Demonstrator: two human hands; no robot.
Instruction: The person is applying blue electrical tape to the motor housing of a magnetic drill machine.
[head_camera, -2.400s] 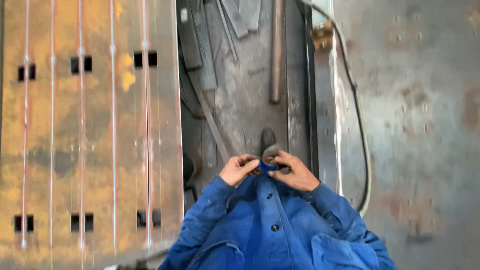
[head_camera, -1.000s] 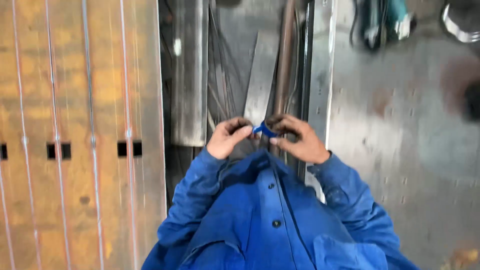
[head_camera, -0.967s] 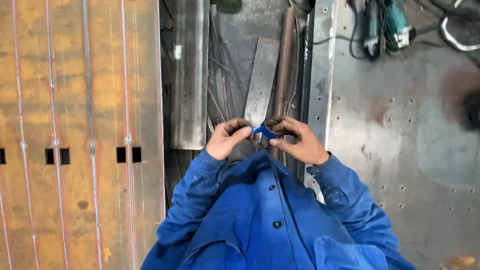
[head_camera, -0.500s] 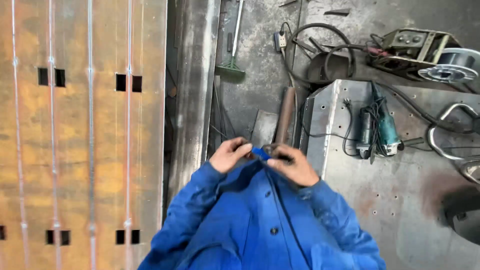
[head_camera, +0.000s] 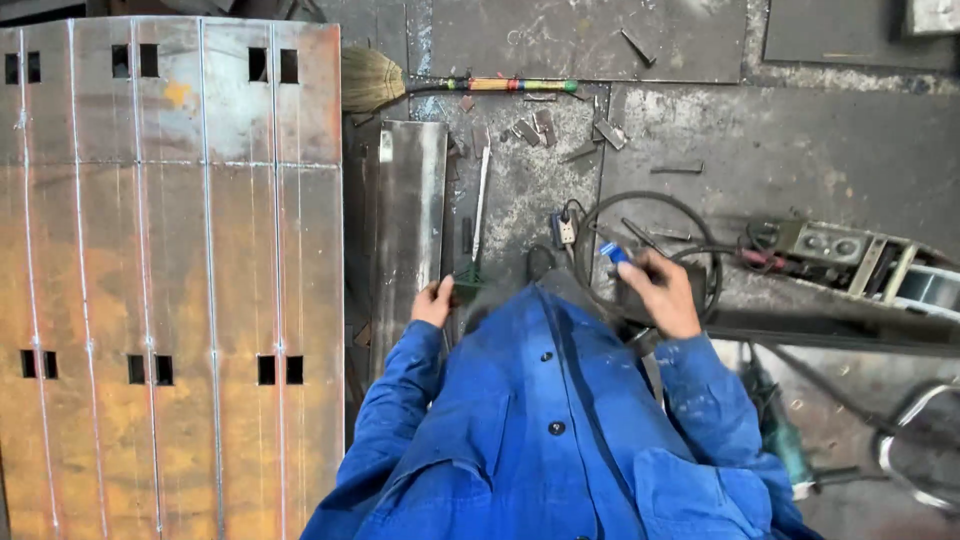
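Right hand (head_camera: 660, 295): raised clear of the chest, out to the person's right, fingers curled shut around a small blue object (head_camera: 614, 252), a short glossy piece whose tip pokes out above the knuckles; its exact kind cannot be told.
Left hand (head_camera: 434, 302): at the left edge of the jacket collar, fingers bent and closed on something dark and small; what it is cannot be told.
Gap between hands: well apart, one on each side of the chest.
Jacket (head_camera: 550, 430): bright blue work cloth, matte and creased, dark round buttons down the front, pale paint flecks on the right sleeve.
Large panel (head_camera: 170, 270): flat rusted steel to the left, orange-brown and mottled, crossed by thin pale vertical weld lines and pierced by pairs of small square holes near top and middle.
Steel strip (head_camera: 408, 230): long narrow grey plate, dull sheen, lying beside the panel and just above the left hand.
Broom (head_camera: 450, 86): straw head, stick wound in coloured bands, lying flat on the floor at the top.
Cable (head_camera: 650, 215): black, looped in a round coil on the floor behind the right hand.
Wire feeder (head_camera: 850, 260): boxy grey-green metal unit with knobs, at the right, next to a shiny spool.
Floor (head_camera: 800, 140): grey concrete, stained, strewn with short metal offcuts.
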